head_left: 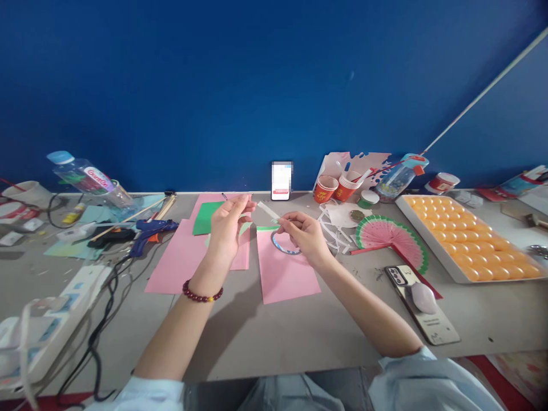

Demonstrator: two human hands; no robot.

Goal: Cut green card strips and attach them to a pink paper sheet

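Near the frame's centre, the right hand (303,233) pinches a pale strip (268,210); the left hand (226,225) curls apart from it, its grip unclear. Handling the strip seems the current step; the next move likely calls for steady fingertips.

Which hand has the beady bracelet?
The left hand: dark red beads circle its wrist. The right hand, pinching a whitish strip, has a bare wrist.

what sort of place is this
Probably a handicraft workspace, judging by the blue glue gun, pink paper sheets and watermelon-patterned folding fan.
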